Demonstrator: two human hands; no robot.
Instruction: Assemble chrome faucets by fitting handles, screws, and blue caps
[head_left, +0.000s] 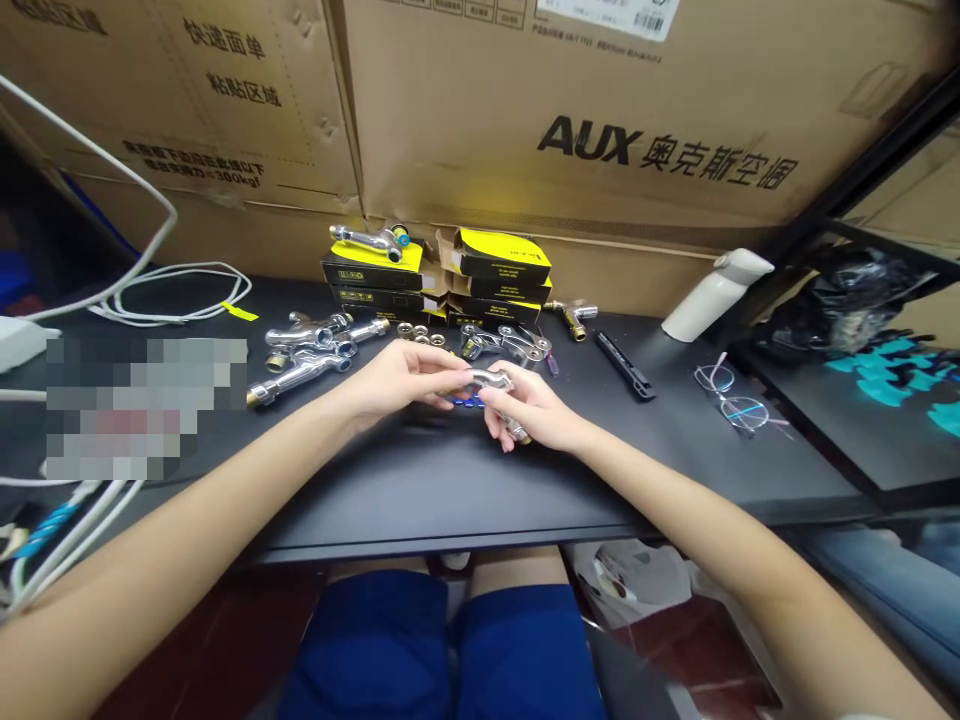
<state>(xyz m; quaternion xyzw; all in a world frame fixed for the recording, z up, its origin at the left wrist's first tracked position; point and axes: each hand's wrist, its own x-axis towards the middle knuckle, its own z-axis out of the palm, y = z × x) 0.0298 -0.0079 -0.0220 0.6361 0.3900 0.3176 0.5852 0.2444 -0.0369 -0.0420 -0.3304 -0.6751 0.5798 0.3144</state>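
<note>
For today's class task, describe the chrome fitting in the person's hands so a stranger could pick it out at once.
Start at the big AUX carton behind the black desk, then drop to the black-and-yellow boxes against it. In front of them, the left hand and right hand hold a curved chrome fitting: the only one held; the others lie on the desk or boxes.
</note>
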